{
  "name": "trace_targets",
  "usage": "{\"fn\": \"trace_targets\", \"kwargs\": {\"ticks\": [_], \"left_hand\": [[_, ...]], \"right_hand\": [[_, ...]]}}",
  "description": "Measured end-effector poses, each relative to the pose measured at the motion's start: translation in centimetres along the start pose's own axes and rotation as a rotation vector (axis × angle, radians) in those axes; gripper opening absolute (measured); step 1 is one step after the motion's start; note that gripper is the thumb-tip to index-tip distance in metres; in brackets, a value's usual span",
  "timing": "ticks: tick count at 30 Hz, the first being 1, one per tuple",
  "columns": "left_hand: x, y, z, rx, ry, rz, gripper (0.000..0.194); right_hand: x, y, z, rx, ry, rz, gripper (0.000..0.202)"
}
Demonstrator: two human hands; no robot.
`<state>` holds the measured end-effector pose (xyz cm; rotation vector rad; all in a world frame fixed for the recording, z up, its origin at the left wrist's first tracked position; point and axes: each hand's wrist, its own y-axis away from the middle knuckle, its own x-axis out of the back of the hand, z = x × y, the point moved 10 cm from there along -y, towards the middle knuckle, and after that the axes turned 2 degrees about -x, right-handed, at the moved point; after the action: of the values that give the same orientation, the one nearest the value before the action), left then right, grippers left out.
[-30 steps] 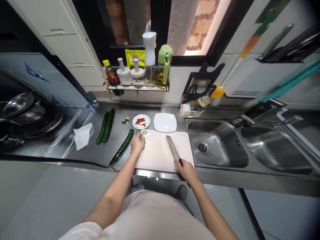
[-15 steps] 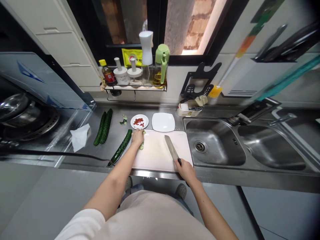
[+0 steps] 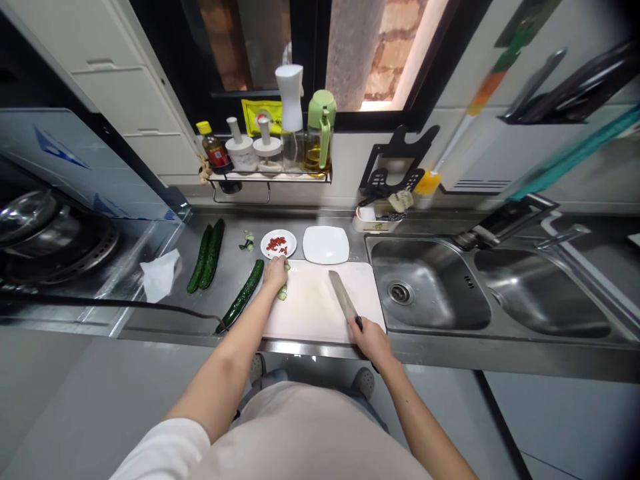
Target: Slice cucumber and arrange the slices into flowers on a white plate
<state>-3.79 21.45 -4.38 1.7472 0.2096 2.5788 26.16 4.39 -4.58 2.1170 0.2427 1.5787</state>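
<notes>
My right hand (image 3: 373, 340) is closed round the black handle of a kitchen knife (image 3: 342, 293). The blade lies low over the right half of a white cutting board (image 3: 310, 317), pointing away from me. At the board's upper left, my left hand (image 3: 275, 273) curls closed over cucumber slices (image 3: 283, 292); some show beside and below the fingers, the rest are hidden. A whole cucumber (image 3: 243, 293) lies just left of that hand. Behind it stands a small white plate (image 3: 265, 252) with chopped red pieces (image 3: 277, 245), beside a square white plate (image 3: 326, 245).
Two more cucumbers (image 3: 206, 257) and a crumpled white tissue (image 3: 160, 275) lie on the left counter. Cucumber scraps (image 3: 247, 241) sit near the plate. A double sink (image 3: 430, 287) is at right, a stove pot (image 3: 37, 223) at left, and a seasoning rack (image 3: 273, 177) on the wall.
The whole view has shifted very slightly. Both hands, the knife and the cucumber slices stay practically where they were.
</notes>
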Motion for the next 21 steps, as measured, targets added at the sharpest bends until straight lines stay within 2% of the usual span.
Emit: {"fn": "trace_targets", "kwargs": {"ticks": [4, 10, 13, 17, 21], "left_hand": [[0.0, 0.7, 0.2, 0.051, 0.034, -0.013, 0.023], [-0.2, 0.9, 0.8, -0.007, -0.003, -0.001, 0.035], [-0.4, 0.6, 0.5, -0.018, -0.021, -0.022, 0.031], [0.2, 0.4, 0.5, -0.048, -0.027, -0.004, 0.024], [0.2, 0.7, -0.3, 0.056, 0.131, 0.0, 0.011]], "right_hand": [[0.1, 0.0, 0.0, -0.002, 0.003, 0.002, 0.049], [0.1, 0.0, -0.1, -0.002, 0.001, -0.008, 0.048], [0.1, 0.0, 0.0, -0.009, -0.001, -0.007, 0.048], [0.1, 0.0, 0.0, -0.006, -0.008, 0.004, 0.049], [0.0, -0.1, 0.1, -0.004, -0.02, 0.002, 0.049]]}}
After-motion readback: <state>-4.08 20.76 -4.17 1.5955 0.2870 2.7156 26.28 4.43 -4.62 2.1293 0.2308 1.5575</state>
